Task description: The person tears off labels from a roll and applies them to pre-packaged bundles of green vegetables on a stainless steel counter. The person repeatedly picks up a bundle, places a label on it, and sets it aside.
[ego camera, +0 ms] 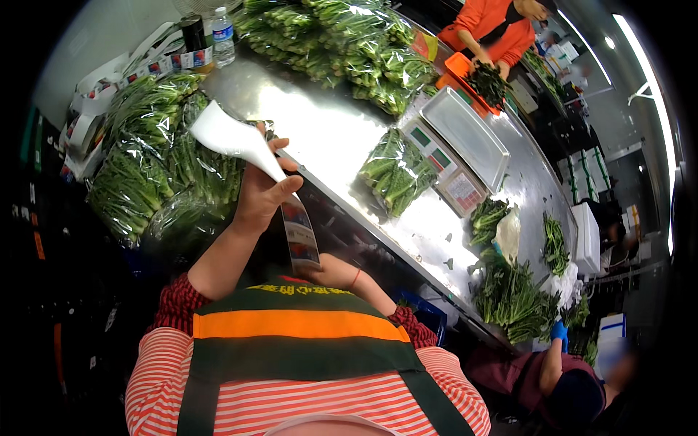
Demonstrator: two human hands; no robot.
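A long strip of printed labels (pixel 301 234) runs through my left hand (pixel 256 199), gripped between thumb and fingers. Its white, blank side curls up and away to the left above the hand. Lower down, close to my apron (pixel 305 357), the strip's printed end meets my right hand (pixel 327 271), whose fingers are on it and partly hidden. Left of my left hand lie bagged leafy greens (pixel 136 174) in clear plastic. On the steel table (pixel 322 131) a single bag of greens (pixel 398 169) rests against a weighing scale (pixel 450 169) with a clear tray on top.
More bagged greens (pixel 349 49) are piled at the back, near a water bottle (pixel 223 41) and loose label strips (pixel 90 98). Across the table a person in orange handles greens over an orange basket (pixel 463 82). Another person, blue-gloved, stands at right by loose greens (pixel 518 305).
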